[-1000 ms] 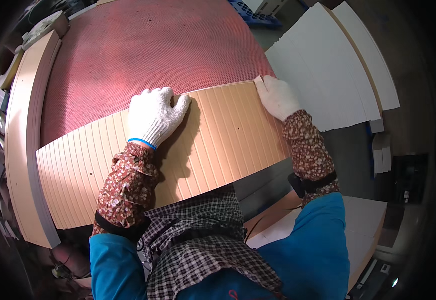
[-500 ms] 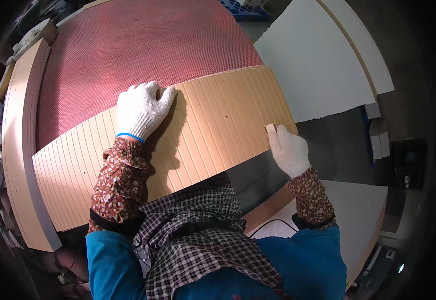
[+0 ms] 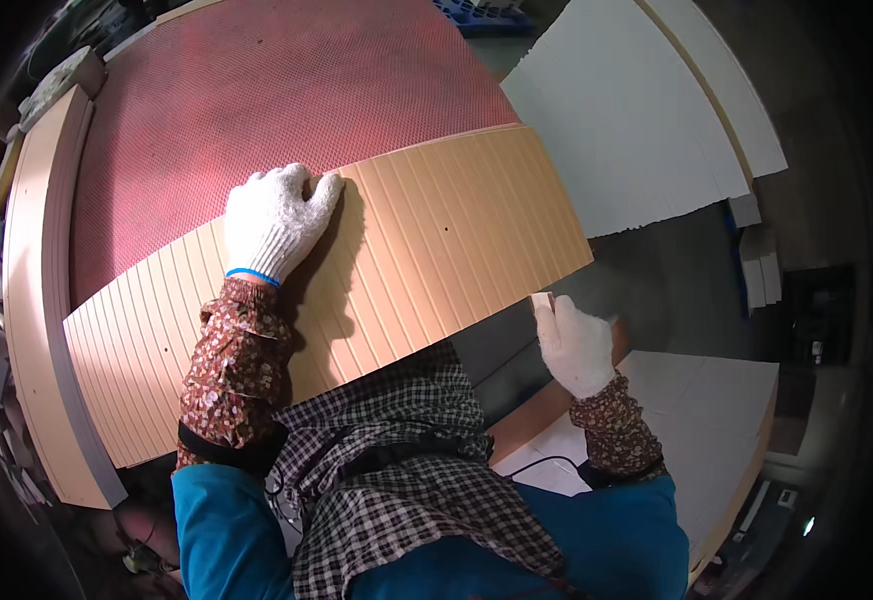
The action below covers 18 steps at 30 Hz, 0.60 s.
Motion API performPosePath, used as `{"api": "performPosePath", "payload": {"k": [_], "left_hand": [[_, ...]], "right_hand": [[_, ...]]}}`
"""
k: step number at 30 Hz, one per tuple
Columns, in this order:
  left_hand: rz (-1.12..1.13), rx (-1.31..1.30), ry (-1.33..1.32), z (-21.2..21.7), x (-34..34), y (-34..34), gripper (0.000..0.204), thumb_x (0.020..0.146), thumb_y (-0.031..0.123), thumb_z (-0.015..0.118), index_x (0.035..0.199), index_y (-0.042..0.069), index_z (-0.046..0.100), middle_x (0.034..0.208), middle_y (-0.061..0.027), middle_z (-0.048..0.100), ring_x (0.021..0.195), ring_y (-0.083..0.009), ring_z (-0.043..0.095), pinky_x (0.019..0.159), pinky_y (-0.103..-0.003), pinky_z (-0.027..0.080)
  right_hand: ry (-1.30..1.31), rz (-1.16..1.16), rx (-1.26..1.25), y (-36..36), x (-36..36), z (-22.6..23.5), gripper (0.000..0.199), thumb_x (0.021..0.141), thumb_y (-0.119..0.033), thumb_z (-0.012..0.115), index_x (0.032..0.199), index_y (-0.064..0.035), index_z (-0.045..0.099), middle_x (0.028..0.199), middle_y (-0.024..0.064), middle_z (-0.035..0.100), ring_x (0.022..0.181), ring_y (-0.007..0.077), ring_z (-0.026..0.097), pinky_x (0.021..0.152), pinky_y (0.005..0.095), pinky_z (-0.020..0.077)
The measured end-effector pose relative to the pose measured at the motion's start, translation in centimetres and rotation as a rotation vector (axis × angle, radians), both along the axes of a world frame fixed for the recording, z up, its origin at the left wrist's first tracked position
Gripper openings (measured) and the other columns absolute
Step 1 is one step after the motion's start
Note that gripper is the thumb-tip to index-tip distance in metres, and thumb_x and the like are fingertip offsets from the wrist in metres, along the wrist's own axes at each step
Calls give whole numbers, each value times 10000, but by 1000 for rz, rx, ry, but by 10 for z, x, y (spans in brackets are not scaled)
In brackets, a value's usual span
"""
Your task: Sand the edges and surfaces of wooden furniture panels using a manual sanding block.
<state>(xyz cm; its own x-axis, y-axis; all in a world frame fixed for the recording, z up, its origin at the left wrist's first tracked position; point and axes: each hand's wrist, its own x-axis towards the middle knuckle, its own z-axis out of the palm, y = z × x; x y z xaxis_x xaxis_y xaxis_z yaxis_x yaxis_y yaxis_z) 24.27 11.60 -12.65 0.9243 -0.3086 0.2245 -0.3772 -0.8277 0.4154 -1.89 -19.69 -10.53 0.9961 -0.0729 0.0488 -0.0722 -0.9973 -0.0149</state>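
A long tan panel (image 3: 466,205) with parallel grooves lies across in front of me, with two small dark holes. My left hand (image 3: 274,225), in a white knit glove, grips its far edge, fingers curled over and thumb spread to the right. My right hand (image 3: 578,350), gloved too, pinches a small pale tan block (image 3: 542,299) between thumb and fingers. It is off the panel, just beyond the near edge close to the right end. Whether the block is wood or a sanding pad cannot be made out.
Under the panel is a red textured mat (image 3: 296,90). Stacked tan boards (image 3: 41,290) stand along the left. A large white sheet (image 3: 636,120) lies at the far right, a white-topped box (image 3: 706,420) at the near right. A blue plastic crate (image 3: 486,18) sits at the back.
My right hand, with the block, has moved from the panel's right end down toward me and off its near edge. My left hand still holds the far edge.
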Motion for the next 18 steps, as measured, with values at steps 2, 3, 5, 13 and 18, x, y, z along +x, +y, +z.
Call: {"api": "performPosePath", "payload": {"k": [2, 3, 5, 13, 18], "left_hand": [[-5, 3, -26, 2, 0, -1, 517, 1000, 528, 655, 880, 43, 791, 846, -164, 771, 862, -357, 731, 844, -490, 564], [-1, 12, 7, 4, 0, 0, 509, 1001, 525, 654, 913, 44, 797, 879, -166, 776, 892, -363, 731, 867, -488, 567], [7, 27, 70, 7, -2, -1, 499, 1004, 520, 652, 978, 47, 809, 944, -169, 785, 954, -375, 732, 912, -484, 571], [19, 28, 84, 11, -4, -2, 485, 1000, 508, 665, 963, 45, 808, 921, -151, 786, 932, -347, 731, 895, -474, 575], [19, 34, 62, 10, -3, -2, 479, 1002, 501, 664, 957, 46, 809, 912, -150, 784, 914, -341, 727, 894, -477, 571]], "right_hand": [[-85, 153, -131, -2, 5, 7, 167, 1068, -219, 645, 1025, -60, 672, 747, 90, 616, 578, 291, 661, 496, 427, 520], [-98, 220, -203, -2, 7, 10, 166, 1071, -216, 642, 1029, -59, 677, 744, 91, 616, 576, 289, 660, 497, 425, 519], [-64, 205, -175, -3, 9, 16, 165, 1071, -207, 640, 1011, -56, 672, 747, 96, 611, 587, 290, 663, 497, 424, 516], [-37, 115, -141, -2, 1, -3, 158, 1080, -204, 608, 1072, -60, 674, 731, 94, 597, 584, 287, 672, 499, 427, 526], [-29, 158, -233, 2, 10, 3, 158, 1064, -200, 628, 1136, -75, 692, 772, 89, 597, 586, 273, 671, 486, 411, 524]]}}
